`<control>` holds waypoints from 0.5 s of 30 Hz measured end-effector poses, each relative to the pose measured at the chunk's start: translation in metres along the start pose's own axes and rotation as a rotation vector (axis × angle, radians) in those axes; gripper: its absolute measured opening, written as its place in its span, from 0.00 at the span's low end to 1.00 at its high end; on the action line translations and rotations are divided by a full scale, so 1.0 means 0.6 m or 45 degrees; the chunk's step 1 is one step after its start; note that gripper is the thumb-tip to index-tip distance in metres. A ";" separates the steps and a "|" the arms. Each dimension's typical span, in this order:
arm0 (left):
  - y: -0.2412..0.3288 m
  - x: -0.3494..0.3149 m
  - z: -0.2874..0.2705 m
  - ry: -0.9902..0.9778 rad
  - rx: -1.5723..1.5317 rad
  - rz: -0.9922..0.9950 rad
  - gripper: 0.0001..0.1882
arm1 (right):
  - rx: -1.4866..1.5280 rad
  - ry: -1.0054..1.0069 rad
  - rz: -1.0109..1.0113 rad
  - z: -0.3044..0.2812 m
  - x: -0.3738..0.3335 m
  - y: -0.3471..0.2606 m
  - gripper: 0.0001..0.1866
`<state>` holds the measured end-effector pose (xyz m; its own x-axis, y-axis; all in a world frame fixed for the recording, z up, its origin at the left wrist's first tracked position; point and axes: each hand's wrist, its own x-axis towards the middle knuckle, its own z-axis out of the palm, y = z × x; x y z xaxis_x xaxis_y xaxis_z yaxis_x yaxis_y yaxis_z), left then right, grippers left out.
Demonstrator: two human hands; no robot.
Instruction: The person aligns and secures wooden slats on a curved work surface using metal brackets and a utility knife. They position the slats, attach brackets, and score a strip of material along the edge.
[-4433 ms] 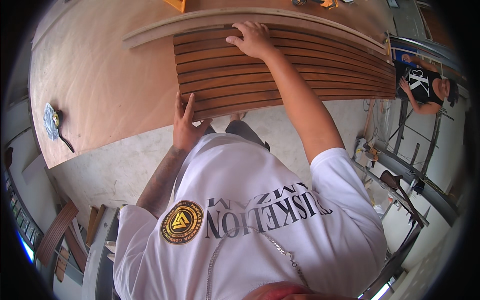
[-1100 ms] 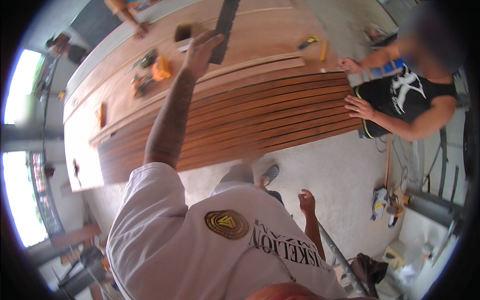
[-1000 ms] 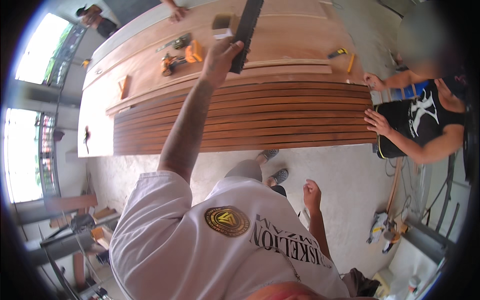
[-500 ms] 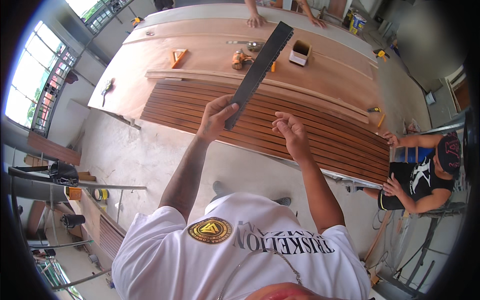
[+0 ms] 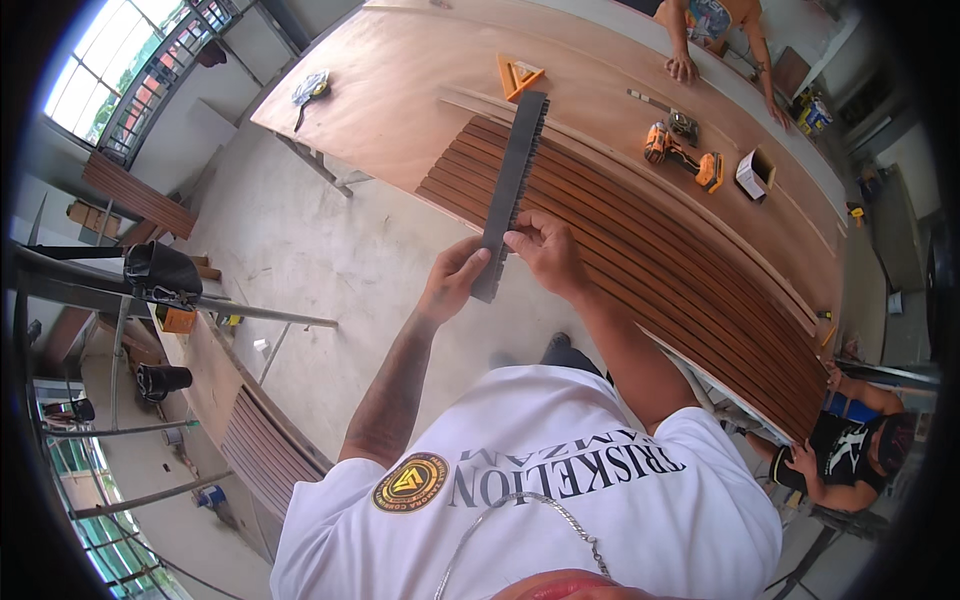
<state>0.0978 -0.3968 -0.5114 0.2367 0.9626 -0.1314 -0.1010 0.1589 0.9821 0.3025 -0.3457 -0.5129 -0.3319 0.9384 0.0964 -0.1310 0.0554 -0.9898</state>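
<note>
A long, flat dark grey strip with small notches along one edge (image 5: pixel 514 170) is held up in front of me, tilted, its far end above the workbench. My left hand (image 5: pixel 457 283) grips its near part, thumb on the flat face. My right hand (image 5: pixel 548 252) is closed at the notched edge, thumb and fingertips pinching there; the curled fingers partly hide the contact. Beyond and below the strip lies a panel of reddish-brown wooden slats (image 5: pixel 640 265) with dark grooves, along the bench's near side.
The large plywood-topped bench (image 5: pixel 400 75) carries an orange triangular square (image 5: pixel 518 76), an orange cordless drill (image 5: pixel 685 157) and an open box (image 5: pixel 754 174). One person's hands rest on its far side; another person (image 5: pixel 845 450) sits at the panel's right end. Metal scaffold bars (image 5: pixel 265 312) stand at left.
My view has swung left. My right hand, earlier apart from the notched strip, has come to its edge. The strip is now more upright and nearer my body.
</note>
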 end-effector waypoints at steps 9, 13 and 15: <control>0.076 0.027 -0.165 1.097 1.201 0.727 0.29 | -0.749 -0.325 -0.207 0.049 0.185 0.029 0.06; 0.119 0.067 -0.247 0.829 1.831 0.516 0.31 | -0.972 -0.545 -0.314 0.097 0.282 0.076 0.06; 0.110 0.090 -0.284 0.437 1.727 0.285 0.28 | -1.003 -0.559 -0.445 0.128 0.319 0.100 0.04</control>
<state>-0.0608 -0.2970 -0.4766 0.0770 0.9749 0.2088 0.9343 -0.1436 0.3262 0.1595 -0.1889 -0.5457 -0.7335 0.6232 0.2714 0.3221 0.6702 -0.6687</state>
